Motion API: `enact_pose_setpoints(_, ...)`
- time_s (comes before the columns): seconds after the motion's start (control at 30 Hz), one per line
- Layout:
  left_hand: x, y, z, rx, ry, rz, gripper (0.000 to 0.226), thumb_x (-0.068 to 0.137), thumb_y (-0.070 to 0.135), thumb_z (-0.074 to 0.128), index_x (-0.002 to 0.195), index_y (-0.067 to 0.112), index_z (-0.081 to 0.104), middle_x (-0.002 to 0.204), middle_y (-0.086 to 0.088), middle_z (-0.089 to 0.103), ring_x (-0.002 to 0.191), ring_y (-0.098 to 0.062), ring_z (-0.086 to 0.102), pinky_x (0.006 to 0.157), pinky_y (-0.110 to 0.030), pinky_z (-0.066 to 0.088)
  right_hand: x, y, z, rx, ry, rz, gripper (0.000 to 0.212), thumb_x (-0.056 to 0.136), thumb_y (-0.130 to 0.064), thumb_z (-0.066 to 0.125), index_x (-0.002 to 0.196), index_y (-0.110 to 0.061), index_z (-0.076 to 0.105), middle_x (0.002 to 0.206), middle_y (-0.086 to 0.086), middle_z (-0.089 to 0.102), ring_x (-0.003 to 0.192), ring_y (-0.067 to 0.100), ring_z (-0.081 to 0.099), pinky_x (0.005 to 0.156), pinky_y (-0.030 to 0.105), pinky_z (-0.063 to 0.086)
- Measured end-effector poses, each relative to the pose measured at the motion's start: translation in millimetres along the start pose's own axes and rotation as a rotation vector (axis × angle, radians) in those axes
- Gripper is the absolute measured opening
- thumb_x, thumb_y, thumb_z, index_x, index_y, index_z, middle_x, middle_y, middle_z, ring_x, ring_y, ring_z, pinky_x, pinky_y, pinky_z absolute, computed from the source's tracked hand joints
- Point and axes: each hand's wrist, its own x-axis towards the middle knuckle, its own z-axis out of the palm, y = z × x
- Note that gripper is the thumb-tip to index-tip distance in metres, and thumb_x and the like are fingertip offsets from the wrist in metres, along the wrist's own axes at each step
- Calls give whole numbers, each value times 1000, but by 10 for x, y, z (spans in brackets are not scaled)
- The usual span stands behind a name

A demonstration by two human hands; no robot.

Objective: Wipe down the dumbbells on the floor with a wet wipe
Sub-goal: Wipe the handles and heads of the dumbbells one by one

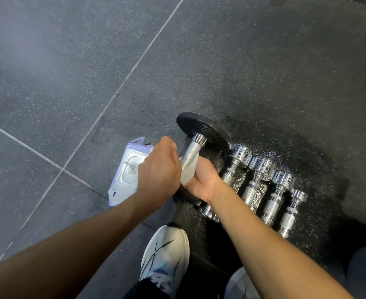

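Here, a black-plated dumbbell sits tilted on the dark speckled floor, its far plate on the ground and its ridged metal bar angled up toward the person. A white wet wipe is wrapped round the lower part of that bar. The right hand, palm showing, grasps the wipe and the bar inside it. The left hand lies just beside it with its back to the camera; its fingers curl under, and what they grasp cannot be told. A pack of wipes lies on the floor, partly under the left hand. Four chrome dumbbells lie side by side, just right of the black one. A white shoe stands below the hands.
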Motion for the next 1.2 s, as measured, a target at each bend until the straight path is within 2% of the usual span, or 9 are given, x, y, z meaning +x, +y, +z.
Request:
enact_pose_setpoints(0.17,-12,7,5,0,-5,1,18,104,32,27,92,26,39,76,8,53,70,-22,53,68,-39,36,-24,-96,-57,72,52,-10,53,108,-37,35,117,1,70,103,17,72,90,28,71,77,36,58)
enact_pose_setpoints(0.27,-30,16,-4,-1,-13,9,18,104,32,28,90,27,38,75,10,52,65,-12,51,67,-38,34,-62,-106,-59,233,145,-88,42,106,-31,43,121,-1,69,114,20,73,106,33,70,93,43,57)
enact_pose_setpoints(0.37,-29,18,-12,0,-9,9,18,104,34,28,90,28,37,73,9,52,64,-9,49,67,-38,34,-136,-94,-78,271,258,-229,29,99,-8,58,123,6,68,122,26,70,119,35,67,107,47,51)
enact_pose_setpoints(0.57,-56,46,-23,10,-12,11,18,105,32,28,93,25,40,73,9,50,69,-21,53,69,-39,36,-129,5,-6,78,508,-429,29,92,-9,72,119,0,66,100,16,72,86,23,68,79,36,58)
enact_pose_setpoints(0.73,-58,65,-33,15,-7,25,19,104,32,28,91,24,40,71,9,50,69,-21,54,67,-39,36,-72,-17,129,1,401,-307,18,99,-22,66,107,-5,69,82,8,76,70,20,70,59,27,57)
enact_pose_setpoints(0.83,-56,56,-38,28,-12,26,22,104,34,27,94,22,43,75,8,53,74,-21,56,75,-36,35,-59,-104,156,63,257,-207,23,99,-17,64,115,-1,68,94,12,77,74,22,74,63,30,62)
enact_pose_setpoints(0.93,-68,83,-61,25,-30,14,23,104,34,28,97,22,46,83,6,59,82,-22,58,81,-36,38,-6,-206,143,49,185,-159,9,93,-9,57,94,-3,63,72,9,66,62,21,64,59,30,55)
enact_pose_setpoints(1.07,-70,96,-74,6,-44,-7,23,103,36,28,95,23,46,85,6,60,82,-24,59,79,-42,42,31,-229,105,90,71,-124,21,94,-15,47,76,-8,53,61,4,52,52,15,53,53,26,48)
enact_pose_setpoints(1.2,-65,93,-50,12,-29,16,22,103,37,28,93,24,43,85,6,59,79,-26,59,74,-45,44,50,-132,163,29,203,-200,10,93,-14,54,85,-9,57,65,5,56,56,17,55,52,26,46)
